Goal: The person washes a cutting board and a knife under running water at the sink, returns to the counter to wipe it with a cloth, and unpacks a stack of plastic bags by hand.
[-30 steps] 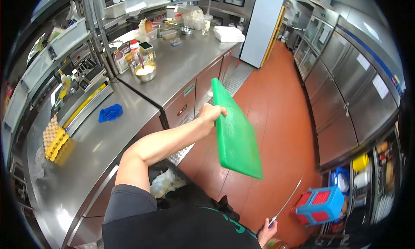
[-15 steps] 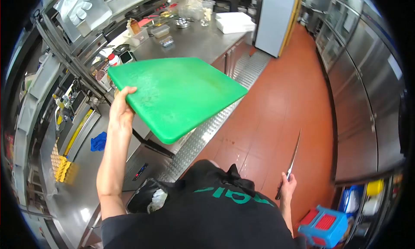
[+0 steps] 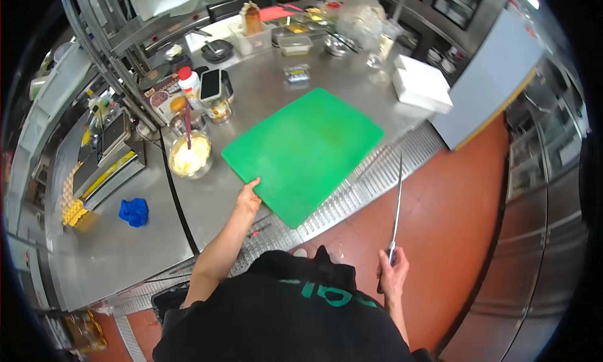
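My left hand (image 3: pixel 249 197) grips the near left edge of a large green cutting board (image 3: pixel 308 154), thumb on top and the fingers hidden underneath. The board is roughly level, over the front part of the steel counter; whether it touches the steel I cannot tell. Over the floor to the right, my right hand (image 3: pixel 393 273) is closed around the dark handle of a long knife (image 3: pixel 397 205). Its narrow blade points forward, away from me, to the right of the board.
Left of the board stand a bowl of pale yellow food (image 3: pixel 190 156), a squeeze bottle (image 3: pixel 188 82) and a jar (image 3: pixel 215 105). White boxes (image 3: pixel 421 84) sit at the counter's right end. A small plastic pack (image 3: pixel 296 73) lies behind the board. A blue cloth (image 3: pixel 134 212) rests on the left counter.
The view has turned toward the counter. The green board has come down from a raised, tilted position to over the counter. The knife is still in my right hand, pointing forward.
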Tool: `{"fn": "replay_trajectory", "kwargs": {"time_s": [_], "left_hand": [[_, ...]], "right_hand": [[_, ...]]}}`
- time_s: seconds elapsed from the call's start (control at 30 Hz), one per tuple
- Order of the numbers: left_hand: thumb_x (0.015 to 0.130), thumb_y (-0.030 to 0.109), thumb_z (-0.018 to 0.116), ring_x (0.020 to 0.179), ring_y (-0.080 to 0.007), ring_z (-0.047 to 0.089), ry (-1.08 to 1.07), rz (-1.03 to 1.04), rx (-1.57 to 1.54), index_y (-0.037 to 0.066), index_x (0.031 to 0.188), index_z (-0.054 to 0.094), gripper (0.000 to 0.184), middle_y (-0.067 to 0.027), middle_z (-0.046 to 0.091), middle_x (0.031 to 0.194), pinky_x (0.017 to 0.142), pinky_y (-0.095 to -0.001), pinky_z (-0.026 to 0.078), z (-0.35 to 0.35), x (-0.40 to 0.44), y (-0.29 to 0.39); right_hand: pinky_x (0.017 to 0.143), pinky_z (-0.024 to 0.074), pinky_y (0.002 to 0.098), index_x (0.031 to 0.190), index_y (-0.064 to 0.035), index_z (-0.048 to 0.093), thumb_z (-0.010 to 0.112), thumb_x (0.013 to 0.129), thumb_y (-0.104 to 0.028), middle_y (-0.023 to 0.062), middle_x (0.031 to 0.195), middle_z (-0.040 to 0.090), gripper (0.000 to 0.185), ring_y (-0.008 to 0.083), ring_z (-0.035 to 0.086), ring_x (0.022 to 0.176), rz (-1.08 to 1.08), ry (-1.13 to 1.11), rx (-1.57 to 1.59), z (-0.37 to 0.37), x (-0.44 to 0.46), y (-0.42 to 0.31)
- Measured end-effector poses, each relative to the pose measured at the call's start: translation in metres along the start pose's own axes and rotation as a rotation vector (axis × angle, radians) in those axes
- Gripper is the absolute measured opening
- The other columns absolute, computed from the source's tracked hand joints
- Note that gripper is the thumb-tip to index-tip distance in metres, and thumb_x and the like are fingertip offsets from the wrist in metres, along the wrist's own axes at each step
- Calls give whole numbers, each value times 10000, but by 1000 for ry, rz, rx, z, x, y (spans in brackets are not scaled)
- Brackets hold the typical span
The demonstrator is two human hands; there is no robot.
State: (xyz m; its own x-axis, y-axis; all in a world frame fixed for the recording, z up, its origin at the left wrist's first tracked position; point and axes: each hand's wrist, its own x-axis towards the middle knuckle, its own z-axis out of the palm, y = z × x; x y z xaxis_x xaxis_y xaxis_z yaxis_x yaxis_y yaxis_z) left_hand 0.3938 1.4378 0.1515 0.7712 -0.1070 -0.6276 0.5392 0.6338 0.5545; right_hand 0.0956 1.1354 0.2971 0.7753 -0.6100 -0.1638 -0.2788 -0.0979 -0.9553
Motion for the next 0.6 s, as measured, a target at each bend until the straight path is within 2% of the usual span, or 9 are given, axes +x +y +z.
{"fn": "replay_trajectory", "kwargs": {"time_s": [0.17, 0.23, 0.27, 0.33, 0.37, 0.4, 0.47, 0.53, 0.6], "left_hand": [[886, 209, 614, 1075, -252, 583, 347, 198, 171, 36, 1213, 550, 375, -80, 602, 1191, 910, -340, 457, 49, -24, 56], [843, 230, 662, 1049, -231, 598, 505, 1086, 856, 30, 1150, 620, 368, -80, 640, 1152, 884, -310, 456, 43, -41, 73], [843, 230, 662, 1049, -231, 598, 598, 1096, 838, 30, 1150, 620, 368, -80, 640, 1152, 884, -310, 456, 30, -49, 74], [836, 165, 656, 1079, -200, 591, 242, 816, 745, 55, 1124, 655, 308, -105, 665, 1101, 936, -326, 428, 4, -67, 61], [828, 152, 659, 1033, -193, 611, 334, 805, 907, 39, 1085, 667, 281, -110, 680, 1048, 900, -318, 450, -13, -76, 48], [821, 140, 662, 987, -186, 632, 420, 776, 1068, 22, 1047, 680, 255, -116, 696, 994, 863, -309, 472, -30, -85, 32], [816, 107, 655, 874, -188, 660, 728, 639, 917, 15, 1023, 682, 228, -111, 703, 956, 791, -302, 504, -85, -96, 8], [794, 120, 677, 843, -187, 666, 966, 613, 908, 16, 1022, 678, 251, -110, 703, 954, 762, -304, 512, -155, -113, 7], [750, 214, 724, 889, -316, 664, 1243, 524, 891, 37, 1007, 682, 314, -192, 677, 946, 760, -386, 511, -201, -133, 23]], "right_hand": [[373, 345, 216, 847, -16, 522, 649, 867, -155, 2, 541, 484, 190, 63, 446, 409, 50, -183, -26, 37, 94, -7], [398, 385, 266, 866, 5, 534, 663, 859, -178, 38, 547, 503, 224, 99, 487, 439, 13, -274, -81, 59, 136, -3], [398, 385, 266, 866, 5, 534, 663, 859, -178, 38, 547, 503, 224, 99, 487, 439, -4, -360, -89, 70, 158, 3], [470, 432, 340, 919, 40, 548, 678, 846, -194, 112, 574, 535, 277, 196, 528, 476, -397, -410, -413, 94, 203, 11], [562, 460, 421, 971, 56, 560, 691, 825, -207, 198, 647, 583, 327, 333, 588, 571, -505, -475, -589, 109, 221, -2], [562, 460, 421, 971, 56, 560, 691, 825, -207, 198, 647, 583, 327, 333, 588, 571, -533, -529, -584, 127, 241, -5], [598, 470, 456, 983, 41, 574, 693, 814, -224, 239, 726, 619, 336, 412, 602, 645, -821, -506, -731, 164, 270, -7], [652, 479, 482, 1017, 32, 577, 694, 808, -240, 254, 790, 633, 363, 436, 616, 734, -768, -550, -786, 199, 289, -10], [666, 476, 479, 1032, 16, 592, 689, 803, -207, 235, 788, 628, 334, 421, 607, 731, -884, -420, -792, 238, 313, -2]]}}
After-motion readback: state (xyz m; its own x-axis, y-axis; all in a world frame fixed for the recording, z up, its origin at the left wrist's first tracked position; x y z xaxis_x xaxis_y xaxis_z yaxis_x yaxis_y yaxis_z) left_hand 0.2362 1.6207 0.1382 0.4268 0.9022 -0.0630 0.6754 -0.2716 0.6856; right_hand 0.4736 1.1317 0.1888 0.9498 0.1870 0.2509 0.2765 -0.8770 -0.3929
